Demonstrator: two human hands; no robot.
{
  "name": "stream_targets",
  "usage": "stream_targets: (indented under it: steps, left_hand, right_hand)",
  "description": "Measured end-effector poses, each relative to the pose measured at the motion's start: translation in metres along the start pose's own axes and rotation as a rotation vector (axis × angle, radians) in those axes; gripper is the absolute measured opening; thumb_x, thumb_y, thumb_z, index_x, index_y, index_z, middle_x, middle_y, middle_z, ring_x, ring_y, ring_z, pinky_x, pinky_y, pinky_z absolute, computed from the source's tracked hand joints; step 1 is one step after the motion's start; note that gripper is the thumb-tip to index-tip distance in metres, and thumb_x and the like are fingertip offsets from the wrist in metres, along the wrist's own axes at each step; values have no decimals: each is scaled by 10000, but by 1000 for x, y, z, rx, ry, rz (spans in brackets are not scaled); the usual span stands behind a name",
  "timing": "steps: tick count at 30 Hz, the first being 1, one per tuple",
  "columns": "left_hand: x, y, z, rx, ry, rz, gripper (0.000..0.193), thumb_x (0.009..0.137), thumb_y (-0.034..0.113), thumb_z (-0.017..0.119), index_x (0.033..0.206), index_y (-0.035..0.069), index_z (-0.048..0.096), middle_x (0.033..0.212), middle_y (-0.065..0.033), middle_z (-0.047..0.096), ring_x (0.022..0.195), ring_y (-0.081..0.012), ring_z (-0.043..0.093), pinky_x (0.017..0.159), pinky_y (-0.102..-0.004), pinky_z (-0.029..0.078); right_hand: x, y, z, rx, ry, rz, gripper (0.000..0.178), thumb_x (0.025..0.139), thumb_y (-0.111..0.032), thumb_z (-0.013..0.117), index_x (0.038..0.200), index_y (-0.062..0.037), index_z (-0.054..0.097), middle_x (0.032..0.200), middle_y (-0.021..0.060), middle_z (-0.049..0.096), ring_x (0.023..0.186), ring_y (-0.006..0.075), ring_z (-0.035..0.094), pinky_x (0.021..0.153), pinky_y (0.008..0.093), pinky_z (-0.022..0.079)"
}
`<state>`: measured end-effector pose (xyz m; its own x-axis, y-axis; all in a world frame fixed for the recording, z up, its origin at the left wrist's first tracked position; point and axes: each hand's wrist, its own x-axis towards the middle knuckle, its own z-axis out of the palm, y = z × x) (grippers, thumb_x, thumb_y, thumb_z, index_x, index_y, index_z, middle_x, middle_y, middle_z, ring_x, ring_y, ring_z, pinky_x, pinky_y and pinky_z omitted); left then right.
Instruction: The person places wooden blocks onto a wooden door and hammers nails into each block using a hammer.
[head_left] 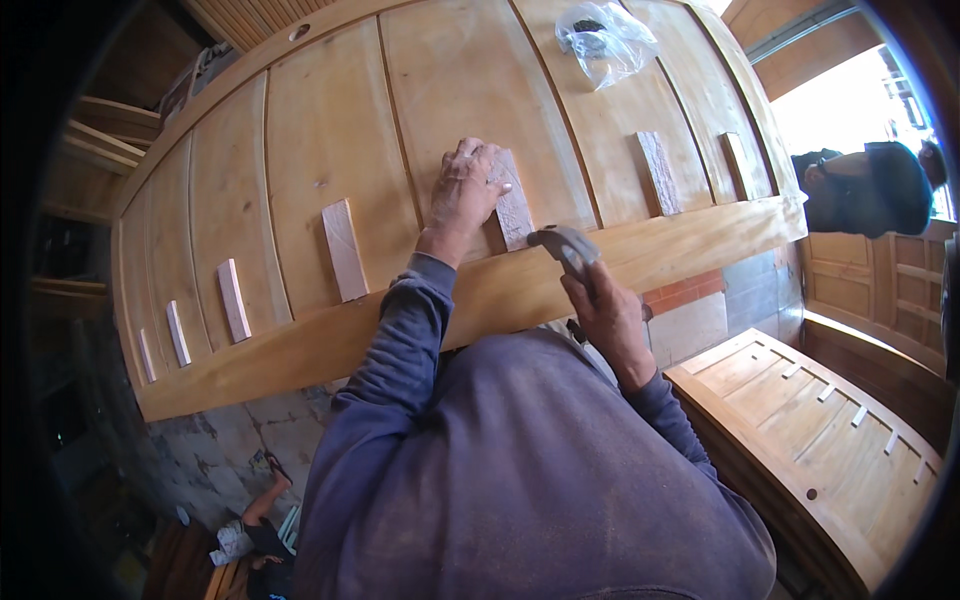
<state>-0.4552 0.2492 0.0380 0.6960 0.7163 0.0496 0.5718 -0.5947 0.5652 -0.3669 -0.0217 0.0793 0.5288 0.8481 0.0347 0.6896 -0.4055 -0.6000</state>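
A large wooden door panel [470, 75] lies flat before me, with short pale wooden blocks spaced along its near rail. My left hand [466, 193] has its fingers curled at the side and top of one wooden block [516, 212], the thumb resting on its face. Whether a nail sits under those fingertips I cannot make out. In my right hand [612, 325] is a claw hammer [568, 243], gripped by its handle with the metal head close to the near end of that block.
A clear plastic bag [607, 45] with dark contents lies on the panel's far part. Another wooden panel [800, 450] with small blocks stands at lower right. One person [870, 188] is at far right, another [265, 530] at lower left. Tiled floor [235, 455] shows below.
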Motion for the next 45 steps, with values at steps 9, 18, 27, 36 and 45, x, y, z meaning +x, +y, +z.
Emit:
stream_targets:
  steps: [9, 18, 27, 36, 45]
  left_hand:
    - [1, -2, 0, -43, -67, -19, 545, 886, 193, 838, 1361, 107, 586, 1391, -154, 583, 1252, -404, 640, 1032, -505, 545]
    - [2, 3, -5, -50, -78, -16, 539, 868, 175, 852, 1330, 83, 591, 1355, -161, 596, 1244, -416, 638, 1016, -506, 544]
    - [4, -2, -1, -45, -66, -33, 554, 858, 185, 861, 1332, 85, 593, 1341, -165, 597, 1248, -408, 628, 1034, -493, 534]
    - [3, 0, -4, -22, -105, -42, 572, 857, 204, 866, 1350, 102, 597, 1361, -157, 595, 1278, -396, 620, 1059, -495, 527]
    - [7, 3, -2, 1, -97, -37, 543, 858, 202, 866, 1328, 109, 610, 1344, -150, 610, 1262, -395, 630, 1039, -501, 541]
  right_hand:
    - [18, -16, -20, 49, 121, -153, 317, 995, -254, 771, 1225, -60, 672, 875, 148, 737, 715, 343, 727, 630, 433, 560]
    - [20, -7, -1, 21, 137, -287, 324, 974, -237, 790, 1213, -46, 684, 877, 151, 741, 721, 333, 742, 603, 429, 560]
    - [24, -28, -20, 246, 450, -316, 300, 952, -191, 804, 1205, -53, 720, 941, 172, 769, 740, 340, 752, 649, 415, 591]
    - [28, -22, -19, 95, 260, -213, 193, 955, -193, 809, 1054, -60, 710, 829, 138, 742, 672, 330, 729, 610, 416, 569]
    - [34, -9, -5, -40, 96, -195, 279, 984, -268, 789, 1152, -55, 725, 827, 131, 744, 661, 296, 729, 582, 414, 561]
